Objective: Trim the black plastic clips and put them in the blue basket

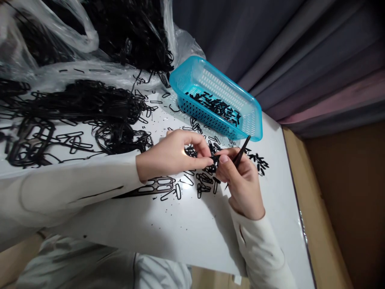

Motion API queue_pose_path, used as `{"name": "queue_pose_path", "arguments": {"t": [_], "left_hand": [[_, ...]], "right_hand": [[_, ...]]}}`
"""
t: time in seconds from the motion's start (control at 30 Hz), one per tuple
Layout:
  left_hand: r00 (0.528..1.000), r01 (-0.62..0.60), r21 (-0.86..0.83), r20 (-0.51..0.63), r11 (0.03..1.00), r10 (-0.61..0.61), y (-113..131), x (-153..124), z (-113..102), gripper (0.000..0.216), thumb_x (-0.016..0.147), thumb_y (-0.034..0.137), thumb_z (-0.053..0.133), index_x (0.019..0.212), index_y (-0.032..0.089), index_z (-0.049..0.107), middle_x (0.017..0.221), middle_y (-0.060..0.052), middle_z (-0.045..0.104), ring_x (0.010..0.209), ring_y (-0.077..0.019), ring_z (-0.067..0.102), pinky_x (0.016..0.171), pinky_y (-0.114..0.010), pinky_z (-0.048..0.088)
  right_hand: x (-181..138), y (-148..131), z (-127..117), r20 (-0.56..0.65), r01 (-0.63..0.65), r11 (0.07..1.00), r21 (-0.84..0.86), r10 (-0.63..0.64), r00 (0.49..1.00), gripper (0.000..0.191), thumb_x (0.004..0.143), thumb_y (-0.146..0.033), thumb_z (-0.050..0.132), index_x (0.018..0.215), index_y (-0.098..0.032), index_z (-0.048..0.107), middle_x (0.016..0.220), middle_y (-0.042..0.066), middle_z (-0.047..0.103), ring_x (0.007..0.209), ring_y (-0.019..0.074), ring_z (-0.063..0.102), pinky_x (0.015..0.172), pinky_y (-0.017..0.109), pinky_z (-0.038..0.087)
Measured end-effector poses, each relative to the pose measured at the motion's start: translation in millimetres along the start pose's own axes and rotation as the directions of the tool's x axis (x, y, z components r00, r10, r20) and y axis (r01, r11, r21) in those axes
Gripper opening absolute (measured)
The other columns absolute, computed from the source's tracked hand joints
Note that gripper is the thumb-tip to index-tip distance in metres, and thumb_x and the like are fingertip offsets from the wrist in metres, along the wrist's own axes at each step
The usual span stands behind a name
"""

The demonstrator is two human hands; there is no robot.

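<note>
Thumb and forefinger of my left hand (177, 154) pinch one end of a small black piece (215, 159). The other end is between the thumb and forefinger of my right hand (242, 176), so the two hands nearly meet over the table. A pair of dark tweezers (241, 152) also rests in my right hand, its slim end pointing up and away. Under and around the fingers lie many small black loops and strips (204, 184), partly hidden by my hands. A blue perforated basket (216, 100) just beyond holds a layer of small black pieces (218, 106).
Heaps of black strips and frames (99, 104) cover the left of the white table (186, 237). Behind them stands a clear plastic bag (87, 40) full of black pieces. A dark curtain (255, 40) hangs at the back, and a cardboard surface (313, 200) runs along the right edge.
</note>
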State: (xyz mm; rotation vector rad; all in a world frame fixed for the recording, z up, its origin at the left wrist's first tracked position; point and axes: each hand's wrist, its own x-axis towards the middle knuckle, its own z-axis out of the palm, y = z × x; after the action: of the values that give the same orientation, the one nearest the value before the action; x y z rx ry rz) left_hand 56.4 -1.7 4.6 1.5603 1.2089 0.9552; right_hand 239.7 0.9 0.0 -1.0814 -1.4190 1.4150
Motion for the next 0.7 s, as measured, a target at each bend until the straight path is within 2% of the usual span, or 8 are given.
{"name": "queue_pose_path", "arguments": {"t": [0.13,0.3,0.5,0.7], "left_hand": [[0.999,-0.042,-0.029,-0.011,0.999,0.041,-0.3,0.3,0.2,0.012,0.074,0.028,0.071,0.07,0.018,0.065,0.072,0.003,0.065,0.072,-0.012,0.058,0.072,-0.024,0.044],[0.998,-0.058,-0.067,0.011,0.996,0.059,-0.8,1.9,0.5,0.013,0.075,0.029,0.071,0.071,0.017,0.066,0.072,0.003,0.067,0.072,-0.0123,0.059,0.073,-0.024,0.046],[1.0,0.027,-0.112,-0.006,0.993,-0.028,2.0,3.3,-0.2,0.015,0.079,0.031,0.066,0.074,0.017,0.068,0.073,0.003,0.067,0.071,-0.0124,0.059,0.074,-0.024,0.047],[0.999,0.048,-0.129,0.013,0.991,-0.047,2.5,4.3,0.5,0.018,0.081,0.032,0.064,0.073,0.018,0.069,0.073,0.002,0.068,0.072,-0.013,0.06,0.075,-0.024,0.047]], "right_hand": [[0.5,-3.6,0.4,0.081,-0.107,0.984,0.14,0.096,0.992,0.016,0.083,-0.033,0.068,0.086,-0.018,0.063,0.053,-0.011,0.03,0.044,0.0042,0.023,0.042,0.019,0.022],[0.5,-5.3,1.2,0.12,-0.216,0.958,0.187,0.196,0.973,0.018,0.082,-0.034,0.069,0.082,-0.018,0.061,0.049,-0.012,0.027,0.043,0.0042,0.017,0.043,0.019,0.02],[0.9,-4.6,1.7,0.112,-0.204,0.957,0.208,0.184,0.976,0.022,0.083,-0.036,0.069,0.076,-0.019,0.056,0.049,-0.012,0.027,0.044,0.0043,0.016,0.043,0.019,0.019],[0.2,-6.1,2.4,0.111,-0.175,0.96,0.217,0.154,0.982,0.023,0.083,-0.036,0.068,0.075,-0.019,0.056,0.049,-0.012,0.027,0.044,0.0045,0.016,0.043,0.019,0.02]]}}
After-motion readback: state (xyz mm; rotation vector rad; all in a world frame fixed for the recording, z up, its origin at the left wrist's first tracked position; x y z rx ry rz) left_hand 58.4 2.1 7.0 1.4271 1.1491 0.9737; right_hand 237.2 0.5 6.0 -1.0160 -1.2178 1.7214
